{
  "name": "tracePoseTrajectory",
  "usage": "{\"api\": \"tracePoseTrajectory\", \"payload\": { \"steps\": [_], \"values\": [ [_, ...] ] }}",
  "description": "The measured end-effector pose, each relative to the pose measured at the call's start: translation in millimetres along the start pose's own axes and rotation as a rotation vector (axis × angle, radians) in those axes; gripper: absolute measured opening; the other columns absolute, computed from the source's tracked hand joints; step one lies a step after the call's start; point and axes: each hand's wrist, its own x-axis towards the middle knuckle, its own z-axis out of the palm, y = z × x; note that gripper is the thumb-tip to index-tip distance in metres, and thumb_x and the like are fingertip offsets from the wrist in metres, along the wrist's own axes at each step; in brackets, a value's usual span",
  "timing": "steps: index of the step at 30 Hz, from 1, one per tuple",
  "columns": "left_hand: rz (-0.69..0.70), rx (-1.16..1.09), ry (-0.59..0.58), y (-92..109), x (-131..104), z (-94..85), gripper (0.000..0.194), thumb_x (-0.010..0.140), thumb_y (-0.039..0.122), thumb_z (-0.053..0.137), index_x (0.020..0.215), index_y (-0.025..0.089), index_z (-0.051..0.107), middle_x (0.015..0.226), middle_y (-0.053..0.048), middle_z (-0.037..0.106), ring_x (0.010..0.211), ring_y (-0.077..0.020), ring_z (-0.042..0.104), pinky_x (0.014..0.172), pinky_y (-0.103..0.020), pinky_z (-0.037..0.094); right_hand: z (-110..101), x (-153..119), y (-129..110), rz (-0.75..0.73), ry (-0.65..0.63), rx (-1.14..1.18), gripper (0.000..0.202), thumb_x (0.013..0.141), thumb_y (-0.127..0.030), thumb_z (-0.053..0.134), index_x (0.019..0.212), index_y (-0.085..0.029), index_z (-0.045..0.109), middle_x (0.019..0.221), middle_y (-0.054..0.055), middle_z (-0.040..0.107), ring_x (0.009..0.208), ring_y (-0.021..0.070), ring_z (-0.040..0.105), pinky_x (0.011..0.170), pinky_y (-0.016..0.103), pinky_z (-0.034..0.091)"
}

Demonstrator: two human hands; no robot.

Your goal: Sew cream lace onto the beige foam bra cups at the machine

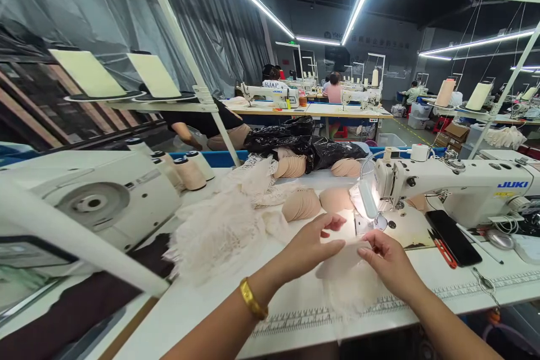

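Note:
A sheer white piece of lace fabric [352, 281] hangs from the fingers of my right hand [390, 264], pinched between thumb and forefinger, and drapes toward the table's front edge. My left hand [310, 247] hovers beside its upper left corner, thumb and fingers apart, with nothing clearly gripped. Just beyond both hands is the lit needle area of a white JUKI sewing machine [455, 177]. Beige molded bra cups [301, 205] lie in overlapping stacks behind my left hand. A loose heap of white lace [219, 230] spreads to the left.
On the right lie a black phone [453, 236], red thread snips [445, 250] and a white pen-like stick. A printed ruler [295, 320] runs along the front edge. Thread cones [189, 173] stand left beside another machine [105, 197]. Black plastic bags [304, 143] and co-workers are farther back.

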Motion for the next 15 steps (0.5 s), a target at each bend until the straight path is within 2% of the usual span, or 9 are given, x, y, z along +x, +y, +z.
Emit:
{"api": "tracePoseTrajectory", "payload": {
  "steps": [2,3,5,7,10,13,15],
  "values": [
    [0.111,0.021,-0.142,7.6,6.5,-4.2,0.06,0.077,0.042,0.079,0.133,0.026,0.064,0.141,-0.01,0.065,0.136,-0.0319,0.054,0.116,-0.047,0.04,-2.3,-2.3,-14.3,-0.068,-0.048,-0.112,0.019,0.095,-0.043,0.067,0.091,-0.024,0.071,0.08,-0.001,0.062,0.077,0.0189,0.054,0.075,0.031,0.043],
    [0.147,0.004,-0.252,11.2,9.7,-5.2,0.068,0.077,0.043,0.081,0.139,0.027,0.059,0.14,-0.009,0.065,0.136,-0.0311,0.054,0.116,-0.046,0.039,-3.9,-3.4,-21.3,-0.098,-0.077,-0.147,0.017,0.097,-0.039,0.064,0.09,-0.025,0.071,0.08,-0.001,0.064,0.078,0.0188,0.055,0.075,0.031,0.043],
    [0.172,-0.026,-0.452,16.3,15.5,-5.0,0.066,0.078,0.04,0.081,0.138,0.027,0.058,0.117,-0.005,0.07,0.115,-0.0264,0.064,0.102,-0.04,0.047,-8.6,-5.3,-32.9,-0.143,-0.12,-0.193,0.016,0.098,-0.035,0.062,0.091,-0.026,0.072,0.081,-0.001,0.067,0.077,0.0188,0.058,0.074,0.031,0.044],
    [0.154,-0.025,-0.545,17.4,18.5,-3.6,0.05,0.08,0.038,0.078,0.124,0.024,0.062,0.088,0.002,0.064,0.085,-0.0189,0.06,0.079,-0.03,0.047,-15.4,-6.4,-40.4,-0.184,-0.112,-0.237,0.015,0.099,-0.033,0.062,0.091,-0.026,0.073,0.082,0.0,0.069,0.077,0.0194,0.059,0.074,0.031,0.045],
    [0.102,-0.001,-0.565,13.5,15.0,-3.7,0.03,0.081,0.045,0.075,0.094,0.022,0.06,0.075,0.006,0.05,0.068,-0.0138,0.045,0.06,-0.025,0.033,-27.0,-6.7,-45.7,-0.223,-0.024,-0.318,0.014,0.097,-0.032,0.064,0.088,-0.026,0.072,0.083,0.001,0.071,0.078,0.0213,0.06,0.074,0.033,0.047],
    [0.1,0.095,-0.536,7.5,5.5,-6.5,0.038,0.083,0.052,0.071,0.074,0.021,0.051,0.07,0.005,0.044,0.063,-0.0135,0.04,0.055,-0.025,0.027,-34.4,-7.0,-48.1,-0.247,0.053,-0.393,0.015,0.097,-0.032,0.063,0.087,-0.027,0.072,0.084,0.003,0.072,0.081,0.0236,0.062,0.074,0.036,0.049],
    [0.14,0.224,-0.419,3.6,0.4,-8.7,0.04,0.087,0.053,0.067,0.069,0.021,0.05,0.066,0.004,0.045,0.061,-0.0142,0.042,0.054,-0.026,0.027,-33.8,-7.3,-49.4,-0.29,0.097,-0.419,0.014,0.097,-0.032,0.062,0.089,-0.027,0.073,0.085,0.004,0.074,0.082,0.0245,0.064,0.075,0.037,0.05]
  ]
}}
